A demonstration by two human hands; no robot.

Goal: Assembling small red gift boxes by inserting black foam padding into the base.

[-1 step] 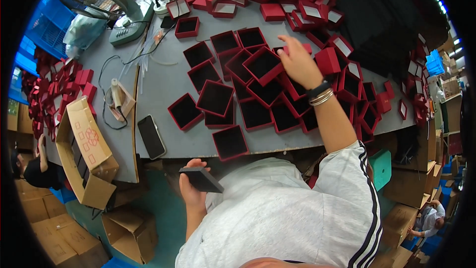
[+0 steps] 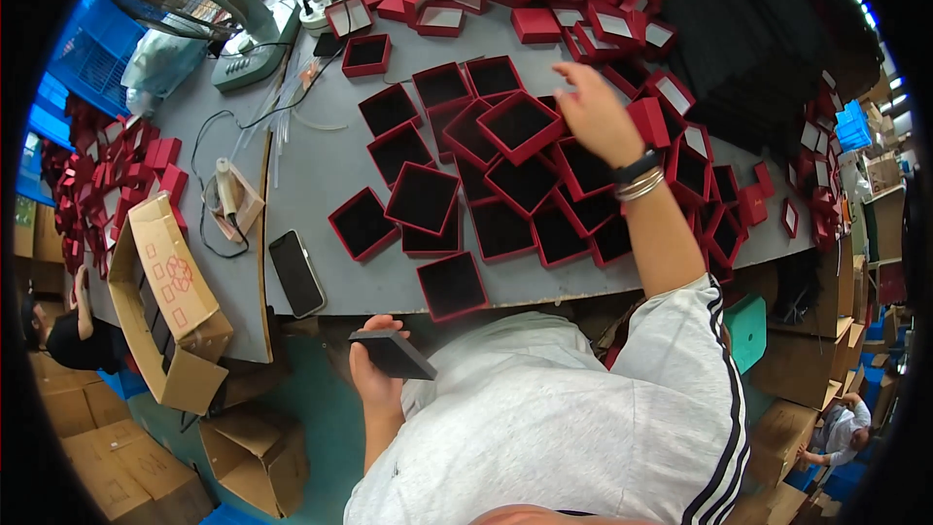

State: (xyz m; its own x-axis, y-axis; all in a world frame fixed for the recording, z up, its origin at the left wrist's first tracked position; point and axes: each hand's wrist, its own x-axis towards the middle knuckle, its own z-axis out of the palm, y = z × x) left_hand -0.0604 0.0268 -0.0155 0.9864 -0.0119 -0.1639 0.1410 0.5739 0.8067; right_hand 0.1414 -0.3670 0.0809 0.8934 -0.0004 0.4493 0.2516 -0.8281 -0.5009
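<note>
**While our left hand (image 2: 377,379) grips a dark slab (image 2: 397,355), our right hand (image 2: 601,117) spreads over red boxes (image 2: 540,144)**

As we sit against the grey table (image 2: 374,287), our right arm stretches forward and slightly left, palm down, thumb and forefinger parted, with nothing visible between them. We cannot tell whether those slightly blurred fingers touch the boxes beneath. Our left forearm rises from below, its hand closed around one end of the slab, which we hold tilted above our lap, just off the table's near edge.

The slab is flat, rectangular and matte, perhaps foam. The square boxes lie open and overlapping on the smooth tabletop, red-walled and black inside; smaller red boxes (image 2: 535,27) heaped beyond show some white interiors. A black band (image 2: 638,167) and shiny bangles (image 2: 639,185) circle our right wrist.

On our left, a brown corrugated carton (image 2: 199,316) carries red printing: small outlined squares beside a rosette-like cluster.
</note>
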